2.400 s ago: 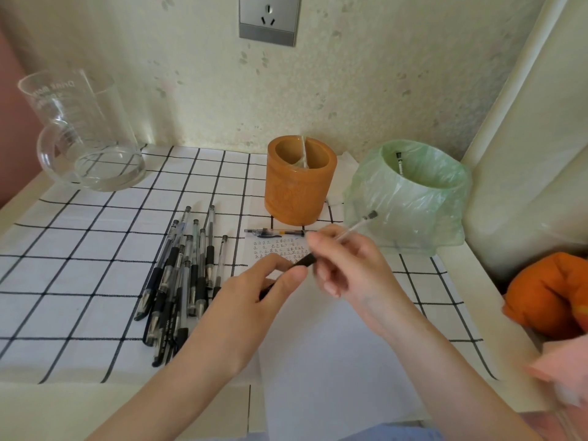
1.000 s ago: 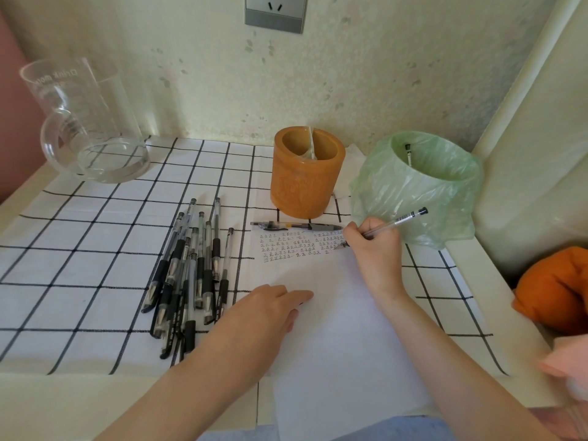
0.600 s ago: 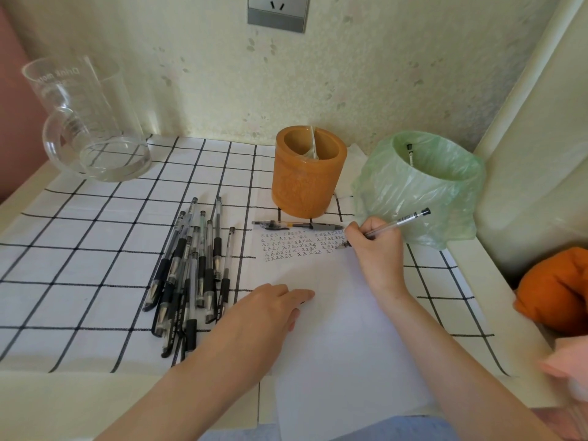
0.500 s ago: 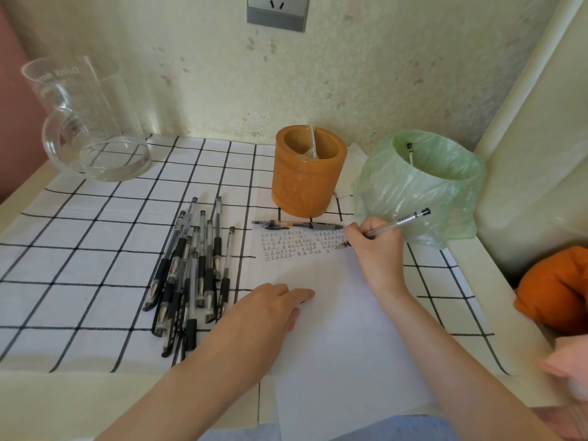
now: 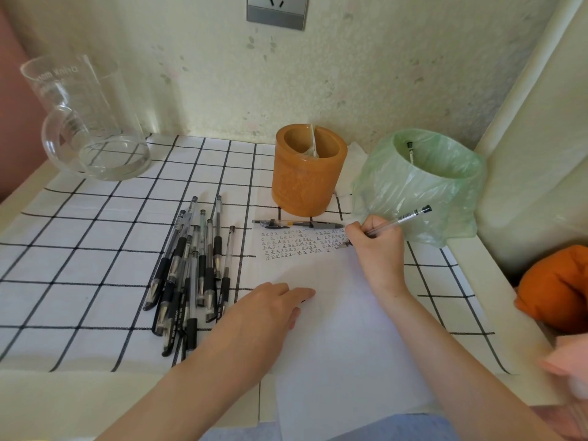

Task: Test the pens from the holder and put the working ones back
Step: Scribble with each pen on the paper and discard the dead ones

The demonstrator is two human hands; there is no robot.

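Observation:
My right hand [image 5: 375, 249] grips a clear pen [image 5: 401, 218] in a writing hold, its tip down on the white paper [image 5: 334, 313] at the right end of several rows of small test marks [image 5: 299, 243]. My left hand [image 5: 267, 310] lies flat on the paper's left part with fingers straight. A pile of several black-grip pens [image 5: 187, 272] lies on the checked cloth to the left. One grey pen [image 5: 299, 223] lies crosswise in front of the orange pen holder [image 5: 307, 173], which holds little that I can make out.
A small bin lined with a green bag [image 5: 423, 189] stands right of the holder with a pen inside. A glass jug [image 5: 82, 122] stands at the back left. An orange cloth object [image 5: 553, 291] sits at the right edge. The wall runs close behind.
Earlier both hands held the pen above the paper. Since then my right hand has moved to the test marks with the pen, and my left hand has settled flat on the sheet.

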